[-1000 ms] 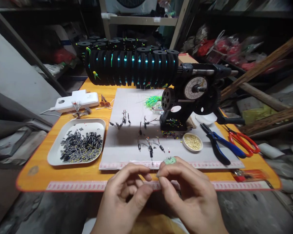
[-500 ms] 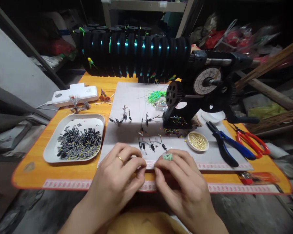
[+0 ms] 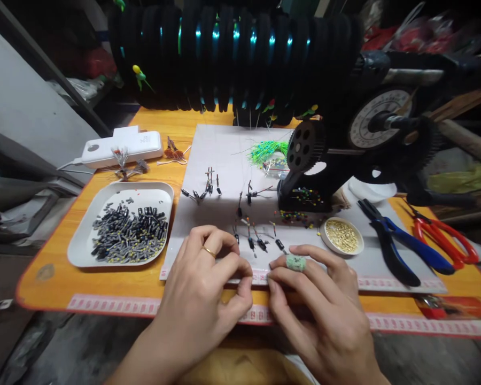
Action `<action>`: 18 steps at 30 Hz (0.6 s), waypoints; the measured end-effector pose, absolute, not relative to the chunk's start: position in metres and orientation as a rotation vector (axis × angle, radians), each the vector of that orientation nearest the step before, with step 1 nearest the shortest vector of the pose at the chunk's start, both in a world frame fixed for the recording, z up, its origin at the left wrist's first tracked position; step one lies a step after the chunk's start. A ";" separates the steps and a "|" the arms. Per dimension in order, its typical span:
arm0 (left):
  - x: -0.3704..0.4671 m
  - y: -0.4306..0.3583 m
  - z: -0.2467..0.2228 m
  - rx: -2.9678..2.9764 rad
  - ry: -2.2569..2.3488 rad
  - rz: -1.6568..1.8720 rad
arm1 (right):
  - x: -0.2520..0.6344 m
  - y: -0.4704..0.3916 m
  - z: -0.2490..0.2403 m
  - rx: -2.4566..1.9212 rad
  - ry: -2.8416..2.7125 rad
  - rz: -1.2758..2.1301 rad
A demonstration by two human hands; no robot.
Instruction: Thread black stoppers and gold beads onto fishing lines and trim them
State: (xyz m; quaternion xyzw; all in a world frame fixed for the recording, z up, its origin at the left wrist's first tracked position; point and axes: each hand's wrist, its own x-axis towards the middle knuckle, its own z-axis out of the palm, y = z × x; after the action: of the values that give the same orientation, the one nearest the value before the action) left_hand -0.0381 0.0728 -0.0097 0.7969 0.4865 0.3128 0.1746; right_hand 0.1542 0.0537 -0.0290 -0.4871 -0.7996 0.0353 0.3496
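Observation:
My left hand point(image 3: 208, 289) and my right hand point(image 3: 324, 310) meet fingertip to fingertip over the near edge of a grey mat point(image 3: 220, 160) on an orange table point(image 3: 116, 289). Both pinch at something very small between them; what it is cannot be made out. My left hand wears a gold ring, my right a green ring point(image 3: 295, 262). Just beyond the fingertips lie several small black floats with thin stems point(image 3: 260, 245). A small dish of golden beads point(image 3: 341, 236) sits to the right.
A white tray of black cylinders point(image 3: 122, 227) stands at left, a white power strip point(image 3: 122, 147) behind it. A black winding machine with a dial point(image 3: 369, 133) and a row of black spools point(image 3: 232, 53) fill the back. Blue pliers point(image 3: 401, 248) and red scissors point(image 3: 444, 240) lie right.
The view has moved forward and down toward the table. Both hands have shifted forward from below the table edge onto the mat's near edge, fingertips still pinched together.

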 end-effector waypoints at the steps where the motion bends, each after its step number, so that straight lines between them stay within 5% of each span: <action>1: -0.038 0.073 -0.010 2.264 1.379 0.893 | 0.155 0.054 -0.029 -1.264 -2.074 0.099; 18: -0.036 0.074 -0.018 2.303 1.355 0.962 | 0.159 0.046 -0.027 -1.377 -1.989 0.070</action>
State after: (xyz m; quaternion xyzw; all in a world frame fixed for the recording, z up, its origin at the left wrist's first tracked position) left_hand -0.0357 0.0742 -0.0182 0.8019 0.4715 0.3348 0.1503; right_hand 0.1593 0.0464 -0.0271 -0.5322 -0.7691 0.0272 0.3529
